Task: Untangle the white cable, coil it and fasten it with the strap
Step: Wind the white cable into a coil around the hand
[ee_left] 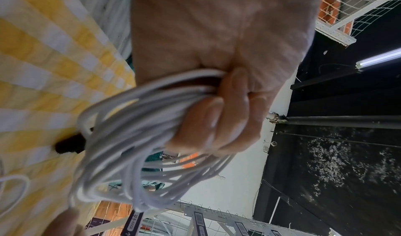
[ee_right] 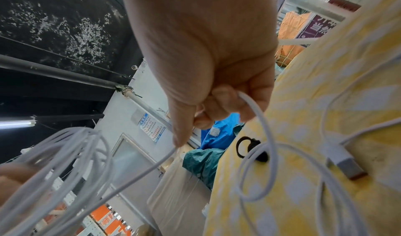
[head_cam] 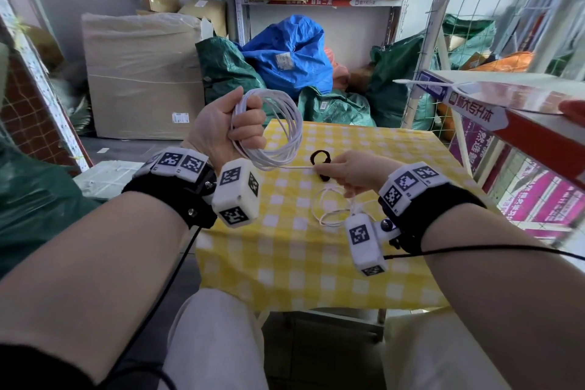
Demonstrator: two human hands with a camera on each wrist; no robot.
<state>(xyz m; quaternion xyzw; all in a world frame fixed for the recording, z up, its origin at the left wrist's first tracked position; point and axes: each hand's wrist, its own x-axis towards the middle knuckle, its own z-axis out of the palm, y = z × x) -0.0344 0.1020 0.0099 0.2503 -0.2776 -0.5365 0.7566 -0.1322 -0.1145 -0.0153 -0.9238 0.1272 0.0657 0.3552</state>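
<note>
Gripping the coiled white cable (head_cam: pixel 272 127), left hand (head_cam: pixel 218 127); right hand (head_cam: pixel 354 171) pinching its tail

My left hand (head_cam: pixel 221 127) grips the white cable (head_cam: pixel 278 133), mostly coiled; its loose tail lies beside the black strap (head_cam: pixel 319 161) on the checked tablecloth (head_cam: pixel 316 263).

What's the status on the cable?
Left hand grips the coil. Right hand pinches the loose cable. Strap on tablecloth, unused.
</note>
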